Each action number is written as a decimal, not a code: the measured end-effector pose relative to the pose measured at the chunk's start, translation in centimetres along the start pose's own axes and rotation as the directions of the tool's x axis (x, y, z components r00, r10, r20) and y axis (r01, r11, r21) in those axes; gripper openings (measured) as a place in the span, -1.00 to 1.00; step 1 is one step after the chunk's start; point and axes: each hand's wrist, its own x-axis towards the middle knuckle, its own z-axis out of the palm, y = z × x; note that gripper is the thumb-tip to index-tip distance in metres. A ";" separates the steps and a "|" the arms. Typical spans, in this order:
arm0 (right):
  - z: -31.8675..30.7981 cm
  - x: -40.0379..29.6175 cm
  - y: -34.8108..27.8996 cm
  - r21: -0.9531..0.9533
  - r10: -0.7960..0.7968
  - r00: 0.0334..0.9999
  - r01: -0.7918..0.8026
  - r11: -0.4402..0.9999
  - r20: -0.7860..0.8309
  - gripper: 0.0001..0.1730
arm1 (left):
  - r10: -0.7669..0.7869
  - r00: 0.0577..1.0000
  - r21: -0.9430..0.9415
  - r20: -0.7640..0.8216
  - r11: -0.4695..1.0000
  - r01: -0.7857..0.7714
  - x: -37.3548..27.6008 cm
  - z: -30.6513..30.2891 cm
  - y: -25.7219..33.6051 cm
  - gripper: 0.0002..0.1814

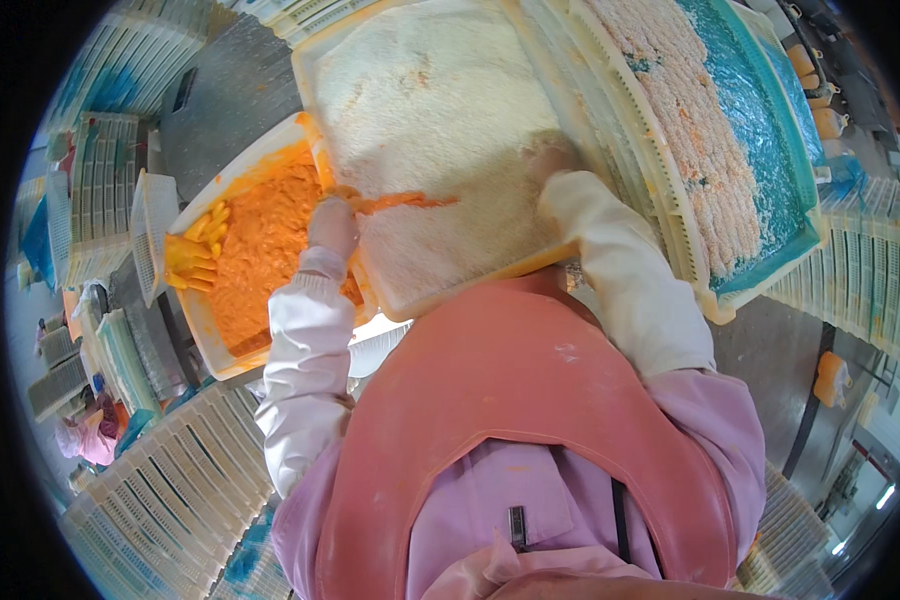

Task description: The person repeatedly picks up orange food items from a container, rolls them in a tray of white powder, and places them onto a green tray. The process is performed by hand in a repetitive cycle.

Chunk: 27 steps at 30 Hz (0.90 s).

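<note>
My left hand (335, 225) is at the shared edge of a white tub (247, 161) of wet orange batter (266, 240) and a pale tray (309, 82) of white crumbs (435, 97). Its fingers, smeared orange, close on one end of a thin batter-coated strip (409, 201). The strip stretches rightward over the crumbs. On the tray's right side, my right hand (551, 157) is down in the crumbs, its fingertips dusted and partly hidden, so its grip does not show. Yellow rubber gloves (195, 251) lie at the tub's left side.
Right of the crumb tray, a stacked tray (720, 304) lined with teal plastic (765, 165) holds rows of crumb-coated strips (690, 142). Stacks of slatted crates (172, 495) stand behind on the left, others (855, 255) on the right. A person in pink (94, 439) is far left.
</note>
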 end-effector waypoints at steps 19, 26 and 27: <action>4.6 -3.3 -17.7 0.709 -0.460 0.877 0.238 0.664 0.137 -0.39 | -0.610 0.785 0.066 0.107 0.793 0.606 -8.8 4.4 -13.6 -0.63; 2.0 -3.9 -19.4 0.693 -0.496 0.867 0.327 0.642 0.051 -0.56 | -0.626 0.762 -0.042 0.166 0.767 0.640 -5.9 6.2 -12.4 -0.60; -0.4 -3.7 -19.5 0.750 -0.516 0.849 0.268 0.604 0.112 -0.57 | -0.685 0.703 0.130 0.191 0.727 0.674 -7.8 8.5 -15.9 -0.59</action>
